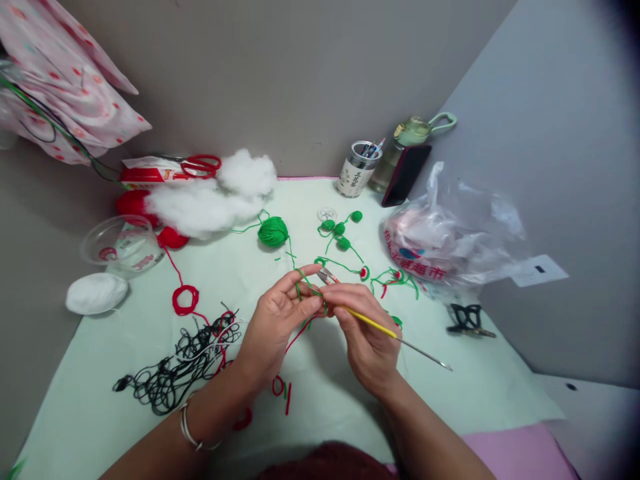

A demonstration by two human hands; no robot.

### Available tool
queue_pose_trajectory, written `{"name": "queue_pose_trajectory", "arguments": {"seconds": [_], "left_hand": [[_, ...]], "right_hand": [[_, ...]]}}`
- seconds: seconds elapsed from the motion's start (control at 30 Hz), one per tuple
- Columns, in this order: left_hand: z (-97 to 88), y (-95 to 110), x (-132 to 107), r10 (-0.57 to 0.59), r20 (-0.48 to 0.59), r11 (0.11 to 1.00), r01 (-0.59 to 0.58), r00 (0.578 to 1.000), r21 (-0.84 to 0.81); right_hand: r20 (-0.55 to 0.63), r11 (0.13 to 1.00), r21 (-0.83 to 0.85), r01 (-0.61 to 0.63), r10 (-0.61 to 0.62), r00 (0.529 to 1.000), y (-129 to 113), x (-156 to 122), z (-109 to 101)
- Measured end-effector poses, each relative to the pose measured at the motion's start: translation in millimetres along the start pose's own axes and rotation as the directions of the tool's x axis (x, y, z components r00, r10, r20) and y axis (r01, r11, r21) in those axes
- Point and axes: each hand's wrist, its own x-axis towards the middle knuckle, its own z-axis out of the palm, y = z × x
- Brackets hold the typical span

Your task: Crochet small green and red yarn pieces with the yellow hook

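My left hand [278, 319] is closed in a pinch, with green yarn [303, 289] looped over its raised forefinger. My right hand [361, 328] grips a yellow-handled crochet hook [395, 336] whose metal end points right and toward me. The two hands meet at a small crochet piece between the fingertips. The green strand runs back to a green yarn ball [273, 231]. A red strand [296, 339] hangs below the hands. Small scissors [327, 275] lie just behind my fingers.
Tangled black cord [175, 365] lies left of my left arm, a red yarn coil [185, 299] behind it. White stuffing [210, 200], red scissors [199, 164], a plastic bowl [121, 243], small green crochet balls [342, 230], a pen tin [357, 171], a bottle [407, 143], a plastic bag [445, 243].
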Motion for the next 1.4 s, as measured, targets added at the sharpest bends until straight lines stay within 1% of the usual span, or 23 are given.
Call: {"name": "queue_pose_trajectory", "arguments": {"seconds": [0.1, 0.2, 0.27, 0.37, 0.43, 0.5, 0.57, 0.7, 0.8, 0.93, 1.1, 1.17, 1.27, 1.4], "left_hand": [[-0.4, -0.5, -0.2, -0.009, -0.004, 1.000, 0.009, 1.000, 0.004], [0.5, 0.7, -1.2, -0.014, 0.006, 1.000, 0.014, 1.000, 0.018], [1.5, 1.8, -1.5, -0.015, 0.015, 1.000, 0.015, 1.000, 0.025], [2.9, 2.9, -1.3, -0.023, 0.019, 0.999, 0.022, 1.000, 0.024], [3.3, 3.1, -1.1, -0.030, 0.019, 0.999, 0.029, 0.999, 0.024], [3.1, 3.2, -1.0, -0.033, 0.018, 0.999, 0.033, 0.999, 0.027], [2.6, 3.5, -1.0, -0.029, 0.010, 0.999, 0.029, 1.000, 0.028], [1.5, 5.3, -0.9, -0.015, -0.004, 0.999, 0.015, 1.000, 0.031], [0.5, 6.4, -0.7, -0.020, -0.001, 0.999, 0.020, 1.000, 0.029], [-0.8, 5.9, -0.2, -0.017, 0.018, 0.999, 0.016, 1.000, 0.044], [-1.5, 5.8, 0.4, -0.031, 0.012, 0.997, 0.030, 0.999, 0.072], [-1.3, 7.1, 0.4, -0.032, 0.009, 0.996, 0.031, 0.999, 0.081], [-0.7, 9.9, 0.4, -0.033, 0.015, 0.995, 0.031, 0.999, 0.094], [-0.3, 11.4, 0.5, -0.036, 0.015, 0.994, 0.034, 0.999, 0.099]], "right_hand": [[-0.014, 1.000, 0.001, 0.006, -0.006, 1.000, -1.1, 0.8, 0.6], [-0.031, 0.997, 0.053, -0.050, 0.052, 0.998, -0.5, 2.8, 0.8], [-0.042, 0.980, 0.147, -0.130, 0.138, 0.990, 0.9, 3.9, 0.9], [-0.020, 0.907, 0.323, -0.272, 0.293, 0.956, 2.7, 4.4, 1.3], [0.002, 0.866, 0.385, -0.320, 0.346, 0.938, 3.1, 4.5, 1.5], [0.011, 0.858, 0.406, -0.316, 0.341, 0.940, 3.4, 4.6, 1.3], [0.005, 0.866, 0.410, -0.287, 0.312, 0.950, 4.1, 4.4, 0.6], [-0.022, 0.912, 0.349, -0.215, 0.237, 0.971, 7.2, 3.7, -2.2], [0.014, 0.926, 0.330, -0.183, 0.189, 0.982, 9.3, 4.2, -4.7], [0.072, 0.899, 0.397, -0.185, 0.170, 0.983, 10.4, 6.5, -8.1], [0.038, 0.930, 0.340, -0.140, 0.136, 0.990, 11.5, 7.8, -12.5], [0.017, 0.932, 0.337, -0.133, 0.135, 0.991, 12.0, 7.6, -14.5], [-0.005, 0.915, 0.368, -0.163, 0.178, 0.984, 11.9, 8.0, -17.5], [0.008, 0.860, 0.458, -0.224, 0.248, 0.969, 10.4, 10.8, -19.2]]}}
